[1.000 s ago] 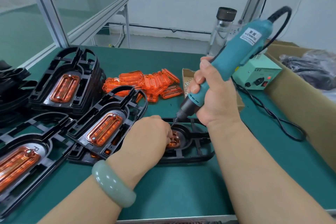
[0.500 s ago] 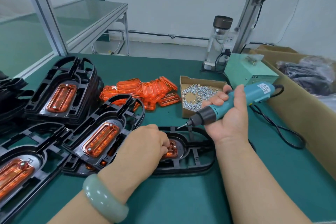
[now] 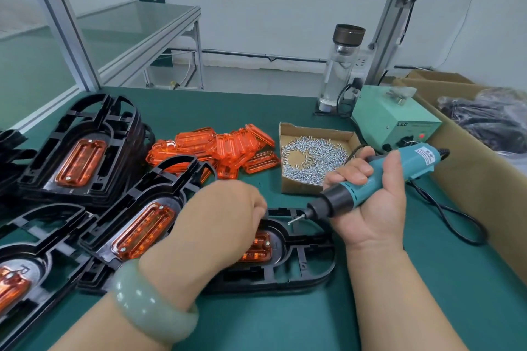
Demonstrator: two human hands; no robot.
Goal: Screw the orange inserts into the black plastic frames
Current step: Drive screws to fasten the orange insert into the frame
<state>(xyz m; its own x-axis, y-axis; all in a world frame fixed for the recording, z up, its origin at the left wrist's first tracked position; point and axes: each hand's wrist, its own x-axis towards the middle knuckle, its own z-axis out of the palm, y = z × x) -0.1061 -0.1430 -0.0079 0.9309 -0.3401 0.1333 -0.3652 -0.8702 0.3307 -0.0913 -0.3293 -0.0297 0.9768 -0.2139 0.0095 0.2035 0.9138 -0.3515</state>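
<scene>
A smooth, pale green bangle is worn on the near wrist. The left hand is laid over the frame, a flat piece of black plastic with a rounded outline and open ribs, which lies on the green mat. The fingers are bent down onto the insert, a ribbed, clear orange oblong seated in the frame's oval well. Only its right end is seen past the knuckles, and whether it is pinched or merely pressed cannot be told.

Over the frame's right part, the right hand is clenched round the screwdriver, a teal barrel with a black nose. Its thin metal bit is held level just above the frame's far rim, apart from the insert.

Left of the frame, stacks of like frames with inserts fitted are seen. One overlaps its left end. Beyond the frame a heap of glossy loose inserts is piled, and right of that heap an open card tray of small silver screws is set. Further beyond the frame are found a pale green power box and a clear bottle with a dark cap. Right of the frame a brown carton is placed.
</scene>
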